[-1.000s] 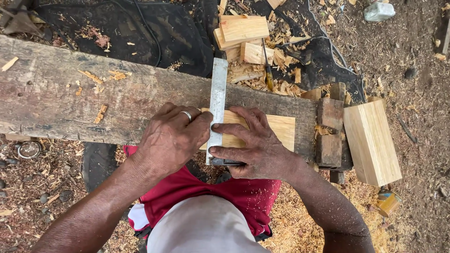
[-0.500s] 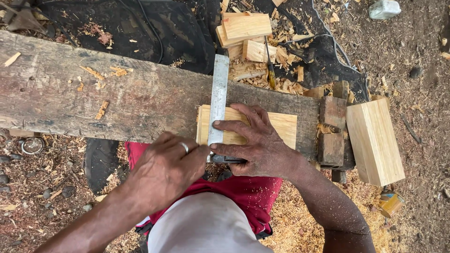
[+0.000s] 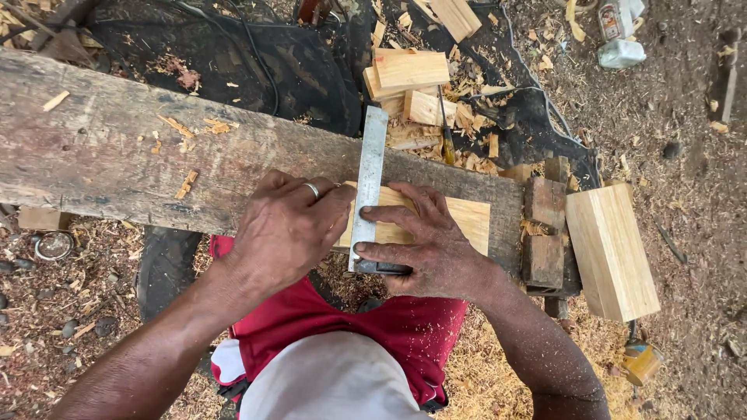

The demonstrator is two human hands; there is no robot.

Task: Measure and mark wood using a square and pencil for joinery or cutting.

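Sawdust-strewn ground, weathered plank as counter (image 3: pixel 117 155). One pale wood piece (image 3: pixel 467 222) lies flat on it. My right hand (image 3: pixel 428 245) spreads open fingers across one steel try square (image 3: pixel 367 187), pinning it so it won't slip. My left hand (image 3: pixel 284 229) curls beside the blade, possibly pinching a pencil — hidden. One larger block (image 3: pixel 611 249) sits right.

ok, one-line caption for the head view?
Both hands, left and right, press a metal square onto a pale wood block.
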